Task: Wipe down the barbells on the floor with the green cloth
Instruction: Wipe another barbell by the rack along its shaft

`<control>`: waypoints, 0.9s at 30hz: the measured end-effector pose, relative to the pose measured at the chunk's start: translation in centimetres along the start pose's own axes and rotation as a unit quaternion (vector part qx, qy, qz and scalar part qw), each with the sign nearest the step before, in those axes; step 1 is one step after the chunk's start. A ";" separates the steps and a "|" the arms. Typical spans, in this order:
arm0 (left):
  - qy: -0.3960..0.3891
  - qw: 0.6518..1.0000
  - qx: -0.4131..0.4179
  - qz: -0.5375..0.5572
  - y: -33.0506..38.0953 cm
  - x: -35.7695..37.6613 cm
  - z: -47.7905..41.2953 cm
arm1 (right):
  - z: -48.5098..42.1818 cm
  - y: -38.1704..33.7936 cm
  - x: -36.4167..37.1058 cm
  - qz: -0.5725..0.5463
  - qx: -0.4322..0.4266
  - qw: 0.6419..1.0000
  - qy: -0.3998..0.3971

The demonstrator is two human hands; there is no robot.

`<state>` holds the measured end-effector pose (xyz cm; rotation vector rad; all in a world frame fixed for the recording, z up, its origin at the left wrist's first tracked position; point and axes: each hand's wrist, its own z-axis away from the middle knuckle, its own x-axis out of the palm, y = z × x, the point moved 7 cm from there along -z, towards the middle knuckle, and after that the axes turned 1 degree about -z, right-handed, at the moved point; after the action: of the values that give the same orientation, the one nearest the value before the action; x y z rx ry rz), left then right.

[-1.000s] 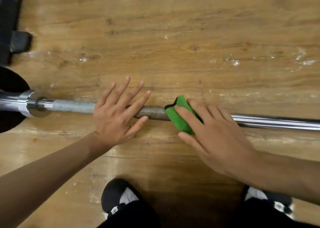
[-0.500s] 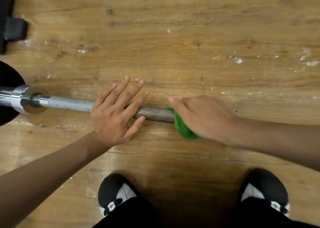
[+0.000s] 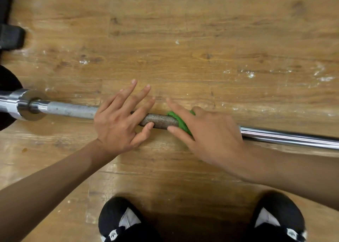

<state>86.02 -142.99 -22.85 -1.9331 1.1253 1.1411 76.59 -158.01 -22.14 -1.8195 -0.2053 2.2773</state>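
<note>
Closest to me: two black shoes (image 3: pixel 121 221) planted on the wooden floor (image 3: pixel 183 39), forearms reaching out over them. The left hand (image 3: pixel 119 120) lies flat on the barbell (image 3: pixel 73 110). Its fingers are straight and spread across the shaft, and the thumb touches the near side of the knurled section (image 3: pixel 159 120). The right hand (image 3: pixel 211 131) sits just beside it. It clamps the green cloth (image 3: pixel 180 121) round the shaft, thumb on the near side, index finger stretched along the far side. I can't see the other fingers clearly. The cloth sits where the knurl meets the chrome stretch (image 3: pixel 293 138), mostly hidden under the palm.

My read of the step: scrubbing the knurl between the hands. To do it well I'd:
- press down with the left hand so the bar can't roll
- wrap the cloth fully round, since the underside is easy to miss
- stroke along the shaft while twisting, because knurl traps grime
- then slide the left hand off to reach the patch it covers

Further left are the dull grey shaft and the collar (image 3: pixel 27 105), not yet reached. A black plate (image 3: pixel 7 80) sits at the left margin of the floor.
</note>
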 end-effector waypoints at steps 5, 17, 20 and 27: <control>0.003 1.000 -0.028 0.000 -0.7 0.6 -1.1 | 2.7 1.9 1.2 0.106 -0.060 0.993 -0.011; -0.026 0.995 -0.084 0.044 -3.9 0.6 -2.9 | -0.1 2.4 -0.6 0.050 0.034 0.997 -0.046; -0.031 0.985 -0.172 0.010 -7.2 0.4 -1.7 | -3.5 2.9 -1.5 0.042 0.077 0.996 -0.018; -0.032 0.985 -0.159 -0.053 -7.9 2.3 -2.6 | -2.9 0.5 -0.3 0.084 0.034 0.995 -0.028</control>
<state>94.62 -142.41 -23.09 -2.1487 0.8345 1.3796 79.43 -158.63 -22.58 -1.8033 0.0182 2.4174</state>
